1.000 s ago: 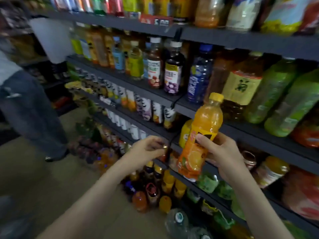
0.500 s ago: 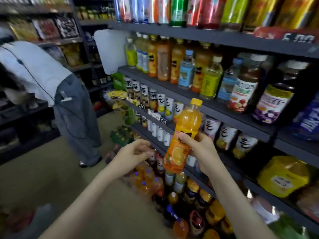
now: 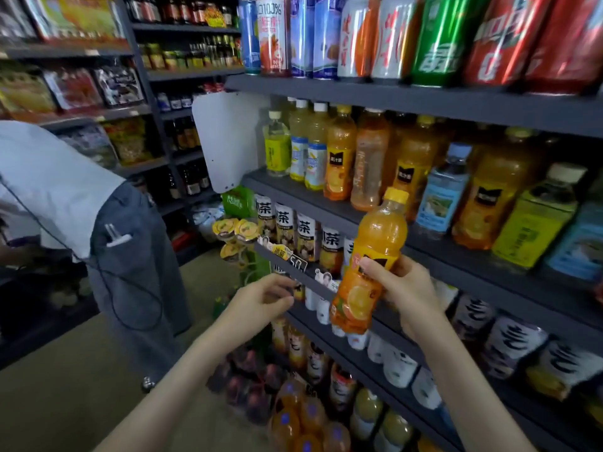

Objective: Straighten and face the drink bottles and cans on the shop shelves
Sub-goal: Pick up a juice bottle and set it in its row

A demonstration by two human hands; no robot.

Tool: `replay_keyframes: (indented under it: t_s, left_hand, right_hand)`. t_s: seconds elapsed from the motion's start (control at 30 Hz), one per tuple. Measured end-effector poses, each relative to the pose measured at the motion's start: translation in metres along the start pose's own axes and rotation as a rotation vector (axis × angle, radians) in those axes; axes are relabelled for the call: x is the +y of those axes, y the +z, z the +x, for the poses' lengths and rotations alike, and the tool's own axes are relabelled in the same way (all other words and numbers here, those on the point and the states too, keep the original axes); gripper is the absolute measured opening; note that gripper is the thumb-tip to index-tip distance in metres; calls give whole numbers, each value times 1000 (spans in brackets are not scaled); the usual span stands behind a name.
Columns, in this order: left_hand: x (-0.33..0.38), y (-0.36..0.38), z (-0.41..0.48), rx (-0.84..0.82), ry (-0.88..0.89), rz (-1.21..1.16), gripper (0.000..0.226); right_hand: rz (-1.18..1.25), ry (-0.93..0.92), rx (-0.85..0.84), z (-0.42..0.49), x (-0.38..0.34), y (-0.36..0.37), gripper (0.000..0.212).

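My right hand (image 3: 403, 293) grips the orange juice bottle (image 3: 368, 265) mid-label, left hand (image 3: 261, 300) empty; tilted, it could slip or clip shelved bottles

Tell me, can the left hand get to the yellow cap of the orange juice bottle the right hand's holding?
Probably yes. The left hand is empty, just beside the orange juice bottle, and the yellow cap stands uncovered above the right hand.

Two bare hands (image 3: 399, 290) show, one on a single yellow-capped orange juice bottle (image 3: 368, 262). Five dark grey metal shelves (image 3: 408, 102) carry drinks; the top one holds nine tall cans (image 3: 440, 37). One bending person (image 3: 81, 203) stands nearby.
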State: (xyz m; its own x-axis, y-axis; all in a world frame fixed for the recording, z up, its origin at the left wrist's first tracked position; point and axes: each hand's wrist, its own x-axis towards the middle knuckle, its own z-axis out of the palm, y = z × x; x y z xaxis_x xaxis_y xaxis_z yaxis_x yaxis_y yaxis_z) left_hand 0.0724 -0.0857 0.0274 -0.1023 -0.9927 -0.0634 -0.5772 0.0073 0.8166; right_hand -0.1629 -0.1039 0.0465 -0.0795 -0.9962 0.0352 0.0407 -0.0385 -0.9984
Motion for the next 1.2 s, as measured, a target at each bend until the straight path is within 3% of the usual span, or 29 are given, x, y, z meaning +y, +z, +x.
replay_keyframes:
  t_s: [0.2,0.47,0.63,0.8,0.93,1.2]
  left_hand:
    - [2,-57,105,209,127,29,17]
    - [18,-77,218,269,450,13,33]
    - [29,-67,251,86,591,-40,42]
    - [28,-71,267,-141,715,-70,25]
    - [26,-73,274,-252,714,-128,20]
    - [34,-45,259,-404,746,-130,22]
  right_hand:
    - [-18,-173,154,84,-13,55,29]
    - [-84,-419,540,127,-25,94,41]
    - [-141,-405,758,141,-17,111,38]
    - [-115,-352,911,135,-14,123,28]
    - [-93,-283,940,118,-17,124,20]
    - [-206,-159,1047,80,-9,115,31]
